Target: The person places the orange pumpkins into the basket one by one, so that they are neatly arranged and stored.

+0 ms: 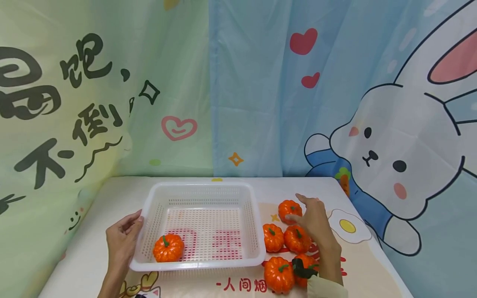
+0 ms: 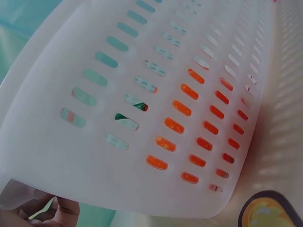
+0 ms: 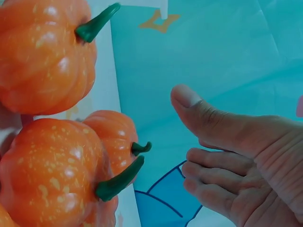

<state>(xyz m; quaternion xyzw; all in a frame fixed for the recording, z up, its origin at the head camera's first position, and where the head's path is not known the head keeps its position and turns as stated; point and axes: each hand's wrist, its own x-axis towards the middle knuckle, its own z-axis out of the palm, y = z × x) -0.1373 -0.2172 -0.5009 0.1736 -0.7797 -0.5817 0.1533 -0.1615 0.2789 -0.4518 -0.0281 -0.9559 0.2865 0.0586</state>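
A white plastic basket [image 1: 203,265] with slotted walls rests on the table, and one orange toy pumpkin [image 1: 169,247] lies in its near left corner. My left hand [image 1: 124,238] grips the basket's left rim; in the left wrist view, its curled fingers [image 2: 66,211] show at the rim, and orange shows through the slots. Over the farthest toy pumpkin [image 1: 290,211] on the right, my right hand [image 1: 314,219] has thumb and fingers spread apart. In the right wrist view, that hand [image 3: 236,165] holds nothing, beside pumpkins with green stems.
Several more toy pumpkins, such as a near one [image 1: 279,275] and a middle one [image 1: 297,239], stand close together right of the basket. A printed mat [image 1: 357,265] covers part of the white table [image 1: 123,190]. A printed curtain [image 1: 246,82] hangs behind it.
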